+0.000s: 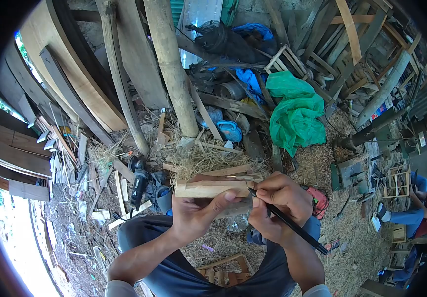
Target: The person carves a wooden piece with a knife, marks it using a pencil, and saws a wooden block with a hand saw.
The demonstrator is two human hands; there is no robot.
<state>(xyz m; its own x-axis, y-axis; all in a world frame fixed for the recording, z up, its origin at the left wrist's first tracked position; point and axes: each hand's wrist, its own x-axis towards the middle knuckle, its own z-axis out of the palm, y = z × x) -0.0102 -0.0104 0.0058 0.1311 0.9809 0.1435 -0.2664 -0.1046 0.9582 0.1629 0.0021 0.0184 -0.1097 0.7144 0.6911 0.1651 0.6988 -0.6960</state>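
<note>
A seated person in dark trousers (149,235) works with both bare hands above the lap. Between the legs lies one slatted wooden frame (243,263), partly cropped by the view's lower edge. Above the knees, the left hand (196,210) is closed around one pale wooden block (208,189), thumb on its near face and fingers curled beneath. The right hand (282,205) pinches one black pen (300,228), its tip at the block's right end.

Marking seems to be under way: the block is already cut to a squared shape, and its upper side looks hollowed. No drawn line is readable, so how much marking remains cannot be told.

Just beyond, one angle grinder (138,185) lies to the left and one red tool (318,202), partly hidden, to the right. Farther off are one blue plastic container (229,130), one crumpled green plastic sheet (297,114) and one upright bamboo pole (170,64). At far right sits at least one other person (411,216). Leaning planks (87,74) are too many to count reliably.
</note>
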